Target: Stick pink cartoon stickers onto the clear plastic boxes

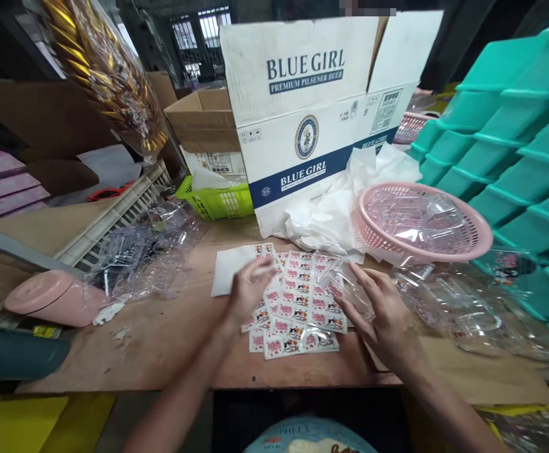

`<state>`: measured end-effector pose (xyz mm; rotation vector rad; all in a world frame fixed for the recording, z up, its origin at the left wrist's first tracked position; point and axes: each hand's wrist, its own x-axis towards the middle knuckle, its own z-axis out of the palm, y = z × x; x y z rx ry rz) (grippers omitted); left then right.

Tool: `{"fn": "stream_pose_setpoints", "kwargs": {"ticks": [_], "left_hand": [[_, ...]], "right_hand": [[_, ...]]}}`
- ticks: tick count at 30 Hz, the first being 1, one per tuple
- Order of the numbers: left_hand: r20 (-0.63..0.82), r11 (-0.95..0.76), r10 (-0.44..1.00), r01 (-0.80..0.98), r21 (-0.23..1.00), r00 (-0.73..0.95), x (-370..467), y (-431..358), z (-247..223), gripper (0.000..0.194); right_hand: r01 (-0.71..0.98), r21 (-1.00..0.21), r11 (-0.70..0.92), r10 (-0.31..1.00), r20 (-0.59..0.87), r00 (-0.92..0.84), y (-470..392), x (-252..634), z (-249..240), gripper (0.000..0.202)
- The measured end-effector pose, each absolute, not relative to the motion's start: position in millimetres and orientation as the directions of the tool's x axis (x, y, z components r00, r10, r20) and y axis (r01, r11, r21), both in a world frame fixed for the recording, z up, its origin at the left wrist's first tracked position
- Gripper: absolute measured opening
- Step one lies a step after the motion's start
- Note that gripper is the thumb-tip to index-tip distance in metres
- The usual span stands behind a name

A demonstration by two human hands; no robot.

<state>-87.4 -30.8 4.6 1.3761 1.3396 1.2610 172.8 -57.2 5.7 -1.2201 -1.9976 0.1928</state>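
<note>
My left hand [250, 286] hovers over the left side of the sticker sheets, its fingers bent and smeared by motion; whether anything is between them I cannot tell. In my right hand [381, 308] is a clear plastic case [354, 290], gripped between thumb and fingers above the sheets' right edge. The sticker sheets [295, 294], printed with pink lettering and small calico cats, lie overlapping on the wooden table in front of me. A blank white sheet [227, 272] lies at their left, partly beneath them.
A pink basket [485, 242] of clear plastic pieces stands at right, with more clear cases [473, 314] before it. Stacked teal bins [505, 107] rise beyond. White carton [279, 113] and green basket [218, 202] stand behind. Bagged plastic [147, 251] and a pink bin [52, 296] are left.
</note>
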Motion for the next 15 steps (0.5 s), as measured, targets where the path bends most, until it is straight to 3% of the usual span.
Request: {"fn": "stream_pose_setpoints", "kwargs": {"ticks": [2, 3, 4, 5, 7, 10, 12, 15], "left_hand": [[0.237, -0.133, 0.966, 0.586, 0.799, -0.105, -118, 5, -11, 0.070], [0.225, -0.113, 0.972, 0.722, 0.683, -0.061, -129, 21, -22, 0.078], [0.186, -0.091, 0.982, 0.810, 0.580, -0.023, -138, 35, -36, 0.080], [0.173, -0.101, 0.985, 0.820, 0.563, 0.003, -143, 45, -50, 0.079], [0.207, -0.166, 0.975, 0.867, 0.470, 0.074, -149, 57, -74, 0.071], [0.265, -0.202, 0.959, 0.907, 0.369, 0.106, -144, 52, -85, 0.066], [0.331, -0.230, 0.939, 0.891, 0.391, 0.097, -125, 39, -71, 0.065], [0.429, -0.419, 0.878, 0.779, 0.467, 0.215, -69, 15, -36, 0.064]], "right_hand": [[0.804, -0.272, 0.528, 0.762, 0.571, -0.307, -55, 182, 2, 0.055], [0.827, -0.177, 0.534, 0.746, 0.559, -0.362, -54, 187, 2, 0.050], [0.837, -0.114, 0.535, 0.741, 0.539, -0.400, -52, 194, 4, 0.048], [0.850, -0.095, 0.518, 0.752, 0.523, -0.400, -49, 204, 10, 0.047], [0.914, -0.193, 0.357, 0.829, 0.517, -0.214, -36, 232, 29, 0.048], [0.907, -0.413, -0.078, 0.866, 0.422, 0.267, -2, 292, 66, 0.042], [0.868, -0.457, -0.194, 0.864, 0.339, 0.372, 29, 331, 85, 0.034], [0.816, -0.510, -0.273, 0.875, 0.221, 0.431, 76, 363, 104, 0.026]]}}
